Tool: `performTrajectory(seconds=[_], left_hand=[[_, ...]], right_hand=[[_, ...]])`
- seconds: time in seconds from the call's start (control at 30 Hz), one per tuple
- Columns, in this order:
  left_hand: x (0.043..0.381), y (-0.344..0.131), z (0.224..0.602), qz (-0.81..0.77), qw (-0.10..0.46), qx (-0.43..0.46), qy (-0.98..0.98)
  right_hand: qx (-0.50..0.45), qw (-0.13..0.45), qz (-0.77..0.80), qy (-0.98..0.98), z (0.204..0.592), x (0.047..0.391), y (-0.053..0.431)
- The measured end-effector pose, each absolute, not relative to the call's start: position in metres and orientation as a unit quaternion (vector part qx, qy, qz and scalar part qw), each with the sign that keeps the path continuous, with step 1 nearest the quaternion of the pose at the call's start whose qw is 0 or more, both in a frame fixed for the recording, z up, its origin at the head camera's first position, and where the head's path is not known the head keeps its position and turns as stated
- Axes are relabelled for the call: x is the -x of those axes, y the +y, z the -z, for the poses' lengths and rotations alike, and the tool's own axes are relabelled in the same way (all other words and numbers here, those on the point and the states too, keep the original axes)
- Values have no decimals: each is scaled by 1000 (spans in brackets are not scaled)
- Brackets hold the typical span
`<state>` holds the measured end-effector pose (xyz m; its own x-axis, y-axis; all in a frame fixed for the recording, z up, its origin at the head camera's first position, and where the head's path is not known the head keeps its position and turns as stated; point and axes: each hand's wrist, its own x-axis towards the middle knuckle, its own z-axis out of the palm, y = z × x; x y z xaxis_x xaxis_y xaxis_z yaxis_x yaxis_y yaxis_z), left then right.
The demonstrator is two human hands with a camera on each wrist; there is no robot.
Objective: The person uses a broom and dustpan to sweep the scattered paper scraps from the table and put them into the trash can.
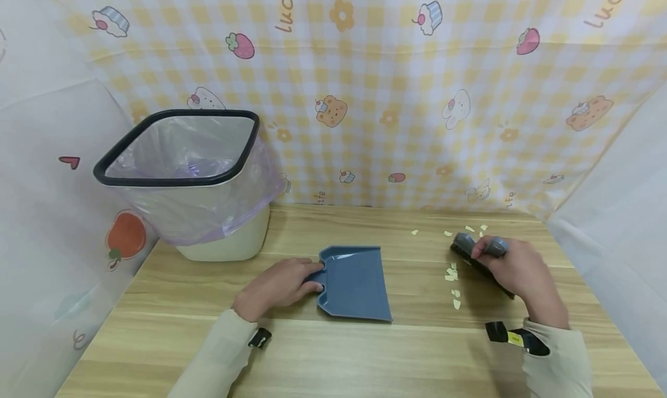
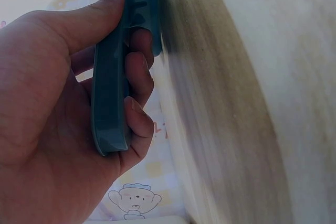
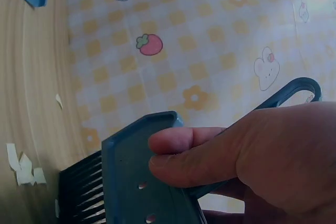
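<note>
A blue-grey dustpan (image 1: pixel 356 283) lies on the table with its wide mouth toward the right. My left hand (image 1: pixel 283 283) grips its short handle (image 2: pixel 110 93), fingers curled round it in the left wrist view. On the right, my right hand (image 1: pixel 516 267) holds a small hand brush (image 3: pixel 144 171) by the handle, thumb and fingers pinching near its head. Dark bristles (image 3: pixel 81 190) point down at the tabletop. Small pale paper scraps (image 1: pixel 452 272) lie just left of the brush, between it and the dustpan. A few more scraps (image 1: pixel 469 229) are scattered behind the brush.
At the back left stands a cream trash bin (image 1: pixel 224 250) with a black rim (image 1: pixel 172 182) and a translucent purple bag liner (image 1: pixel 208 212). A patterned yellow-checked cloth (image 1: pixel 365 154) hangs behind the wooden table (image 1: pixel 323 357). White cloth (image 1: pixel 47 224) hangs at both sides.
</note>
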<state>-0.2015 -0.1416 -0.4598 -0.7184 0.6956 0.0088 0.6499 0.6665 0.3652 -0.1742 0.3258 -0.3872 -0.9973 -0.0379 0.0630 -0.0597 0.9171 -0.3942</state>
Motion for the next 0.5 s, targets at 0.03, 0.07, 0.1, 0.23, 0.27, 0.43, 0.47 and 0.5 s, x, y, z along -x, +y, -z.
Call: performTrajectory(seconds=[0.03,0.07,0.1,0.23,0.27,0.43,0.47,0.5], left_hand=[[201,-141,460,-174,66,-370,910],[202,-141,460,-173,65,-370,910],[202,-141,460,-173,65,-371,910],[203,-141,461,-173,63,-372,910],[203,-141,462,-173,64,-372,910],[203,-141,462,-173,65,-369,911],[203,-141,462,-172,66,-369,911],[203,-141,462,-172,66,-369,911]], right_hand=[[-32,26,-206,-978,387,174,325],[-42,27,-209,-977,387,174,324],[-50,27,-211,-976,387,174,323],[-85,23,-219,-972,385,174,319],[-92,20,-220,-971,384,174,318],[-132,2,-234,-963,381,171,313],[-140,0,-237,-961,380,170,312],[-144,-2,-240,-960,379,168,311]])
